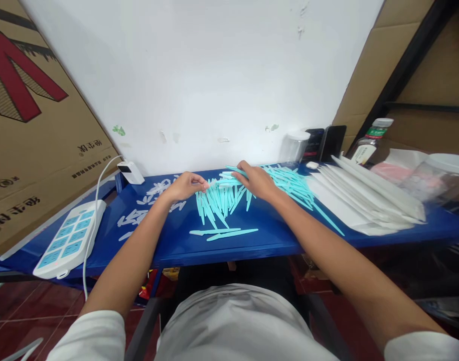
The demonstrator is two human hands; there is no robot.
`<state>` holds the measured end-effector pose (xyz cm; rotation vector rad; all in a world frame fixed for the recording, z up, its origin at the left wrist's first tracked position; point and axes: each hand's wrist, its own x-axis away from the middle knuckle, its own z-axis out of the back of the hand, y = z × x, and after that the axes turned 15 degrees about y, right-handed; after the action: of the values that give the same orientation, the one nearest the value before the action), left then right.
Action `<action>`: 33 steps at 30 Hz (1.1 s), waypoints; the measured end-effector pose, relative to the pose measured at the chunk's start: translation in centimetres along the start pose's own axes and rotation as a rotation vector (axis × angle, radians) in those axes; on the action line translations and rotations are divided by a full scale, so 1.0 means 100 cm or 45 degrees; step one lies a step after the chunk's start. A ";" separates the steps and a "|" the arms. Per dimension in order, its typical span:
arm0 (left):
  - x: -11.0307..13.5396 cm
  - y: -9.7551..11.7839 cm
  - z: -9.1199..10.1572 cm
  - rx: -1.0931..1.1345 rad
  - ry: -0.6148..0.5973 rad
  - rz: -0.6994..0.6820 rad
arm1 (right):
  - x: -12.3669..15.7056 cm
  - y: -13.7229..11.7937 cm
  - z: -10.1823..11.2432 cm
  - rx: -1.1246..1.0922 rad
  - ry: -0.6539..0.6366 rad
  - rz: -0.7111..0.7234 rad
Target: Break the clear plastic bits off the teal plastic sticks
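Observation:
My right hand [257,180] is closed around several slim turquoise sticks [229,183], shaped like eyebrow razors, above the middle pile. My left hand [187,185] is pinched at the left edge of that pile, thumb and fingertips together. Whatever is between those fingertips is too small to make out. Beneath both hands lies a pile of turquoise sticks [217,203], with two loose sticks [225,233] in front. A second turquoise pile [289,183] spreads to the right of my right hand. Small clear or whitish pieces [135,216] lie scattered left of my left hand, partly behind the forearm.
A white power strip [71,240] with a cable is on the left of the blue table [229,253], near a small white device [130,172]. White envelopes [368,200] are stacked at right. Behind stand a clear jar [295,148], phones [323,144] and a bottle [370,143].

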<state>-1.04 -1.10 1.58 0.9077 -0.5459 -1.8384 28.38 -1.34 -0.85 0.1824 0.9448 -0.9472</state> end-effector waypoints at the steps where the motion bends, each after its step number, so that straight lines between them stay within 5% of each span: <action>1: 0.001 0.002 0.000 0.009 -0.018 0.008 | 0.000 -0.001 0.000 0.000 -0.010 0.007; 11: 0.006 0.014 -0.004 0.094 -0.214 -0.006 | 0.006 -0.018 -0.003 -0.058 -0.126 0.105; 21: 0.006 0.006 -0.015 0.374 -0.110 0.223 | 0.006 -0.017 -0.004 -0.248 -0.055 0.011; 28: -0.003 0.000 -0.020 0.802 0.240 0.488 | -0.001 -0.007 -0.009 -0.271 0.084 -0.125; 33: -0.007 -0.005 -0.012 0.894 0.138 0.443 | -0.001 0.000 -0.008 -0.232 0.091 -0.128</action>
<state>-0.23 -0.21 0.68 1.2621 -1.2369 -1.2752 27.91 -0.85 -1.26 0.0149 1.1090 -0.9458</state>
